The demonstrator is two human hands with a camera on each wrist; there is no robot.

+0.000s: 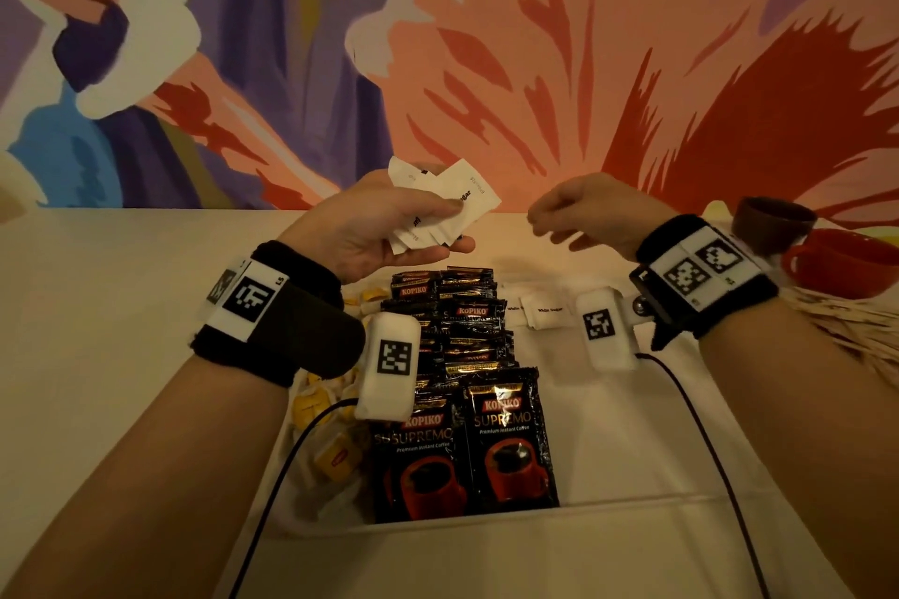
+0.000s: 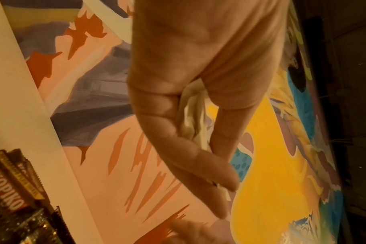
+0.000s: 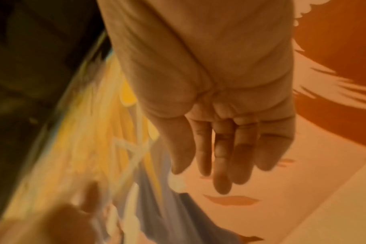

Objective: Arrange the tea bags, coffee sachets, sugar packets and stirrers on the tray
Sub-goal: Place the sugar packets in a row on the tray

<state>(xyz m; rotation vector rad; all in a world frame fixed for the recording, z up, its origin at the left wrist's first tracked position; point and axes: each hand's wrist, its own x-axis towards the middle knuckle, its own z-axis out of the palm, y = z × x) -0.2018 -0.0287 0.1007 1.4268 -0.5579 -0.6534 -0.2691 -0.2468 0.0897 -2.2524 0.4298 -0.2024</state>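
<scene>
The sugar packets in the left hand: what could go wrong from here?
1. The left hand holds a loose fan of sugar packets; some may slip onto the Kopiko coffee sachets below.
2. The right hand, empty, may pull out several at once.
3. A wrist cable crosses the tea bags and might drag them.

Place: it looked like a hotel or café refreshment corner rather than a plain home kitchen; which of the two could not be told.
Wall: a big painted mural (image 1: 486, 39) in purple, coral, red and white filled the 12 o'clock side.
Surface: a table under a white cloth (image 1: 121, 306).
Stock: many Kopiko coffee sachets (image 1: 508, 433) in rows at 6 o'clock, yellow tea bags (image 1: 335, 452) at 7 o'clock.
Crockery: a red cup (image 1: 846, 263) and a brown cup (image 1: 773, 221) at 2 o'clock.
Stirrers: a heap of wooden stirrers (image 1: 846, 331) at 3 o'clock.
</scene>
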